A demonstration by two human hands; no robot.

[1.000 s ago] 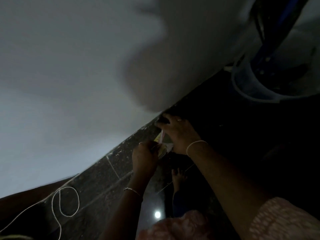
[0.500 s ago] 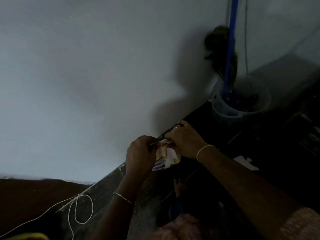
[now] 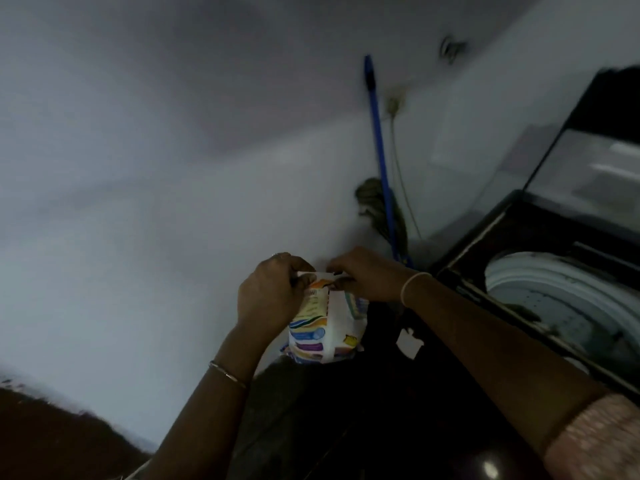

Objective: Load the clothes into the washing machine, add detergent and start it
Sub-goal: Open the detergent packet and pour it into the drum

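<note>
Hands together at a detergent packet (image 3: 325,327): left hand (image 3: 268,296) and right hand (image 3: 367,275) both pinch its top edge, beside the open washing machine (image 3: 554,299)

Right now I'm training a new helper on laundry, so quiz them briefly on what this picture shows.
1. True or false: the washing machine lid is closed.
2. The left hand and right hand pinch the top of a: A) towel B) detergent packet C) bottle
3. What leans on the wall beside the machine?
Key: 1 false, it stands raised. 2 B. 3 The blue-handled mop.
</note>
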